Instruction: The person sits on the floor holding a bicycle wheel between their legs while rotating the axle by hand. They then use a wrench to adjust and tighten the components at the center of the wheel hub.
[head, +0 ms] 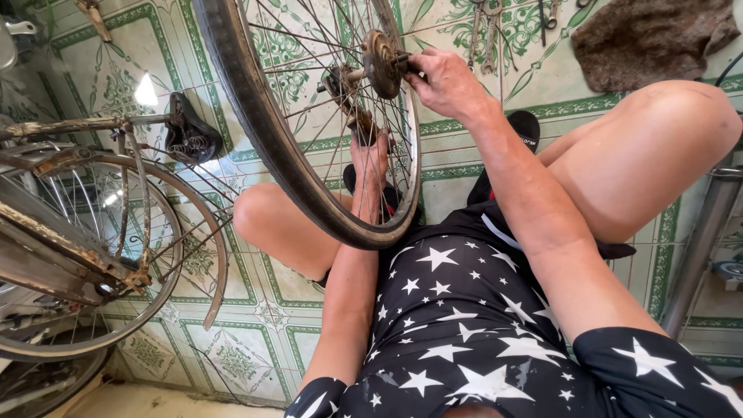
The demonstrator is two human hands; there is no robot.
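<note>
— Black rubber first: where does the bicycle wheel stand?

— Upright between the person's knees, its tyre curving from twelve o'clock down to six o'clock; the hub sits toward one o'clock of the rim, with a rusty sprocket on it.

— And the right hand?

— At three o'clock of the hub, clenched on the dark end of the axle; fingers curl round it, knuckles up.

— The left hand?

— It reaches through the spokes at six o'clock of the hub and grasps a rusty tool; the tool slants up toward the axle on the far side; I cannot tell what kind it is.

— What lies around?

— A green patterned tile floor; a rusted bicycle at nine o'clock, upside down, its black saddle on the tiles; spanners at one o'clock and a brown rag at two o'clock, well apart from the hands; the person wears black clothes with white stars.
</note>
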